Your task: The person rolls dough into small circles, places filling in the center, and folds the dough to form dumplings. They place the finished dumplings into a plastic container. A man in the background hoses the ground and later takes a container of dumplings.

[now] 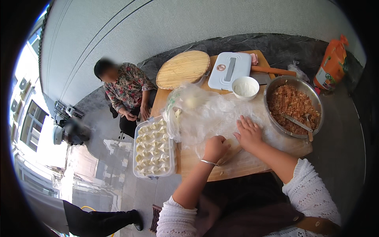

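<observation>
My left hand [217, 147] is curled into a fist low over the wooden board [204, 173], wearing a metal bangle at the wrist. Beside its fingers lies a pale, flat piece [234, 148], probably dough, partly hidden; what the fist encloses is out of sight. My right hand [249, 132] rests palm down with fingers spread on floury, clear plastic film [225, 114]. A crumpled plastic bag [180, 103] with a pale dough lump [194, 101] lies farther left. Shaped dumplings [154, 151] fill rows in a clear plastic box [172, 166] at the board's left edge.
At the right stands a steel bowl [268, 115] of minced filling with utensils. Behind are a white flour bowl [245, 96], a lidded box [213, 80], a rolling pin [274, 70] and a woven straw lid [183, 68]. A person [127, 89] sits at the left.
</observation>
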### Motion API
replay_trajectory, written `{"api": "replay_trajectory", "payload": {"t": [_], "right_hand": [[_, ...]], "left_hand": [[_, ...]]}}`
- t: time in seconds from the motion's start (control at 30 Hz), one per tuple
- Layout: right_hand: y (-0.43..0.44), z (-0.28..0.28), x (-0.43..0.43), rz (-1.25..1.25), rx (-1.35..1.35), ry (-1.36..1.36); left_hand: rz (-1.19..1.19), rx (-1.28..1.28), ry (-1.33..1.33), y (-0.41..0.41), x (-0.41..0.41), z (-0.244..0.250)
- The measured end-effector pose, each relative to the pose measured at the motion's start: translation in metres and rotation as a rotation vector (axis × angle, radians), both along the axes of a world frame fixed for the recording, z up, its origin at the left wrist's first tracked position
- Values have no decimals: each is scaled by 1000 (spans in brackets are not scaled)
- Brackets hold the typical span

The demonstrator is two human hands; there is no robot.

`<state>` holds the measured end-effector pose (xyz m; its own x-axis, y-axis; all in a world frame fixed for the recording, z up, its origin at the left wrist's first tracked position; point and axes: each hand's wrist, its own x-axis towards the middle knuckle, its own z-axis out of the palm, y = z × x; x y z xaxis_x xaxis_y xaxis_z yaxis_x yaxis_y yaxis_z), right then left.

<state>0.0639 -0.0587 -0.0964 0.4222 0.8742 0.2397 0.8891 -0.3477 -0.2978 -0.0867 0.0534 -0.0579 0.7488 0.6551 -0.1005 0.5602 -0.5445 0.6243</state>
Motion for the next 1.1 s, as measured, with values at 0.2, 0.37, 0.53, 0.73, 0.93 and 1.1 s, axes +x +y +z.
{"api": "replay_trajectory", "payload": {"t": [0.2,0.37,0.53,0.73,0.93,1.1], "right_hand": [[-53,8,-9,95,67,-44],[-77,16,-12,135,110,-18],[-76,17,-12,118,101,3],[-78,18,-13,132,92,37],[-76,18,-11,133,110,-25],[-79,20,-9,126,102,-25]], "left_hand": [[103,-149,-190,7,15,-18],[189,144,-346,50,54,-8],[344,595,-52,130,30,8],[278,660,-16,207,7,-6],[123,682,-32,214,-3,-2],[-19,632,52,167,-3,9]]}}
